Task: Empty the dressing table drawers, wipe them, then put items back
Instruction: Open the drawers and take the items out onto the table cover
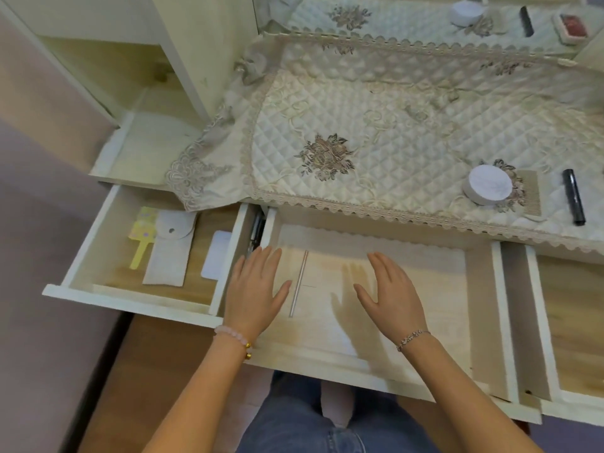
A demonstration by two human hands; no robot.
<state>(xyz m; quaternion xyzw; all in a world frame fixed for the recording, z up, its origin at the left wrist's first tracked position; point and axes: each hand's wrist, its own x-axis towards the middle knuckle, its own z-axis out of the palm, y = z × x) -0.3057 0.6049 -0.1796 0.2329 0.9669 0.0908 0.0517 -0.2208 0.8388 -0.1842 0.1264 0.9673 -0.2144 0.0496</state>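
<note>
Three drawers of the dressing table stand pulled out. The middle drawer (480, 289) holds only a thin pale stick (299, 282) on its floor. My left hand (255, 286) hovers flat at this drawer's left side, next to the stick, fingers apart. My right hand (390, 289) hovers flat over the drawer's middle, also holding nothing. The left drawer (81, 256) contains a yellow hand mirror (143, 235), a grey fabric pouch (171, 246) and a white card (217, 258). Only part of the right drawer (568, 322) shows, and that part is bare.
A quilted cream cloth (376, 125) covers the tabletop. On it at the right lie a round white jar (488, 184), a comb (531, 197) and a black tube (573, 197). A mirror stands behind. My knees are below the middle drawer.
</note>
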